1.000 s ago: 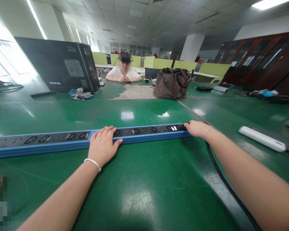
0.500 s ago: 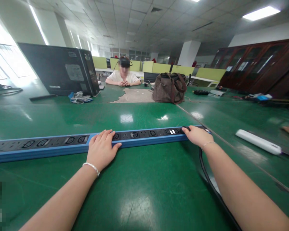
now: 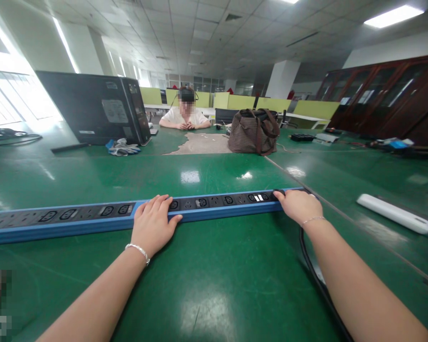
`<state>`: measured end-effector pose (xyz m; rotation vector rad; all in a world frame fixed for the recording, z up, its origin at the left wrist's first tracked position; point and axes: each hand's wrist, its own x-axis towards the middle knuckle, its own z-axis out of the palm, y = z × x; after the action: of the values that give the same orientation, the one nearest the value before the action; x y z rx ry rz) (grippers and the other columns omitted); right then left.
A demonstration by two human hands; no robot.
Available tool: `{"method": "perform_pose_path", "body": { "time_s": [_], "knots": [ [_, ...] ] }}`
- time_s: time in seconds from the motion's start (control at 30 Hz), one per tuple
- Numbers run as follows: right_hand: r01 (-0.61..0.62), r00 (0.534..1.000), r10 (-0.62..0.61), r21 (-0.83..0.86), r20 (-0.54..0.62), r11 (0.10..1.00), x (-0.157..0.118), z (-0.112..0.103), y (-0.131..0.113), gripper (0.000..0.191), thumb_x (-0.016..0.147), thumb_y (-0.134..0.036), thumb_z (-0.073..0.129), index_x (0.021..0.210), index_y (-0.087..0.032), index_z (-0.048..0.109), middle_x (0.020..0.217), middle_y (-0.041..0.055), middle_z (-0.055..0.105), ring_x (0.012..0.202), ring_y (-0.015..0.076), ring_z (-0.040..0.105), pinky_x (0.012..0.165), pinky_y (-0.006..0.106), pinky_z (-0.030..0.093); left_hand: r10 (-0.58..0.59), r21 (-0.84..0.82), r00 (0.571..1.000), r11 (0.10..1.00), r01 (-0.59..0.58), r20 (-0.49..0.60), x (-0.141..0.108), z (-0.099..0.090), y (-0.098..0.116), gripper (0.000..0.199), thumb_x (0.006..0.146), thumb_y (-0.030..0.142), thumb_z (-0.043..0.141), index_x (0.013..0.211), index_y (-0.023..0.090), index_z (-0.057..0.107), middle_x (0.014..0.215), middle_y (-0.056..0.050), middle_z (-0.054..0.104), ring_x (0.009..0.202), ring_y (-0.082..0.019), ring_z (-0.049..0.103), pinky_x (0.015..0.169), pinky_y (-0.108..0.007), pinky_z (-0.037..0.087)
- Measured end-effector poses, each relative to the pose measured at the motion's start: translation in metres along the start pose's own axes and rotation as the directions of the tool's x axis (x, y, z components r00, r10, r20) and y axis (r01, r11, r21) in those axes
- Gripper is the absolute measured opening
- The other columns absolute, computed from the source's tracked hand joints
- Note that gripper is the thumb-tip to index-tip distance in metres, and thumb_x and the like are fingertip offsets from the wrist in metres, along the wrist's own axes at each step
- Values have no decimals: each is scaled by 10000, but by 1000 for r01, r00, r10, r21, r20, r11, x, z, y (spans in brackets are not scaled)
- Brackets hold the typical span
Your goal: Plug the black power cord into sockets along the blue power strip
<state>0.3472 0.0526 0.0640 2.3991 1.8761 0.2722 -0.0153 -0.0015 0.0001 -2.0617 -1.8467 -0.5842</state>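
A long blue power strip [image 3: 214, 202] with black sockets lies across the green table, from the left edge to right of centre. My left hand [image 3: 156, 221] rests over its middle, fingers on the top face and thumb along the near side, gripping it. Near the strip's right end, my right hand [image 3: 299, 205] is closed round a black plug [image 3: 278, 194] at the last socket; the palm hides most of it. A black cable [image 3: 312, 266] runs from under my right hand toward the near edge, partly behind the forearm.
A white bar-shaped device [image 3: 394, 213] lies at right. Farther back are a black computer case [image 3: 92, 109], gloves [image 3: 123, 147], a brown bag [image 3: 253, 131] and a seated person [image 3: 185, 116] with hands together. A dark cabinet [image 3: 385, 95] stands at back right.
The whole view has shifted slightly, so things appear a little farther right and lower. Both hands keep their places on the strip.
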Motion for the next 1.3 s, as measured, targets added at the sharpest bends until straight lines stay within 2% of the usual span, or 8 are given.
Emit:
{"method": "perform_pose_path", "body": {
  "time_s": [0.37, 0.9, 1.3],
  "knots": [
    [-20, 1000, 20, 7, 17, 1000, 0, -2, 1, 586, 923, -492, 275, 909, -92, 704, 935, 224, 689, 896, 309, 666, 787, 396, 477, -3, 4, 1000, 1000, 3, 7, 0, -1, 0, 466, 841, 446, 456, 1211, 175, 539, 1282, -119, 575, 1214, -282, 489, 1009, -452, 336],
    [15, 999, -16, -27, -31, 1000, 0, 2, 4, 567, 923, -466, 277, 890, -97, 706, 902, 226, 693, 869, 322, 668, 776, 412, 477, -5, 13, 1000, 1000, 5, 14, 0, -2, 1, 473, 844, 449, 450, 1212, 164, 533, 1281, -118, 574, 1214, -278, 487, 1012, -444, 326],
    [-5, 998, 4, -16, -67, 1000, -2, 2, 4, 565, 930, -452, 259, 912, -98, 699, 884, 213, 696, 867, 307, 670, 772, 393, 482, -9, 5, 1000, 1000, 9, 14, 1, -1, 0, 466, 841, 449, 454, 1209, 173, 536, 1284, -110, 573, 1217, -275, 484, 1017, -439, 322]
  ]
}}
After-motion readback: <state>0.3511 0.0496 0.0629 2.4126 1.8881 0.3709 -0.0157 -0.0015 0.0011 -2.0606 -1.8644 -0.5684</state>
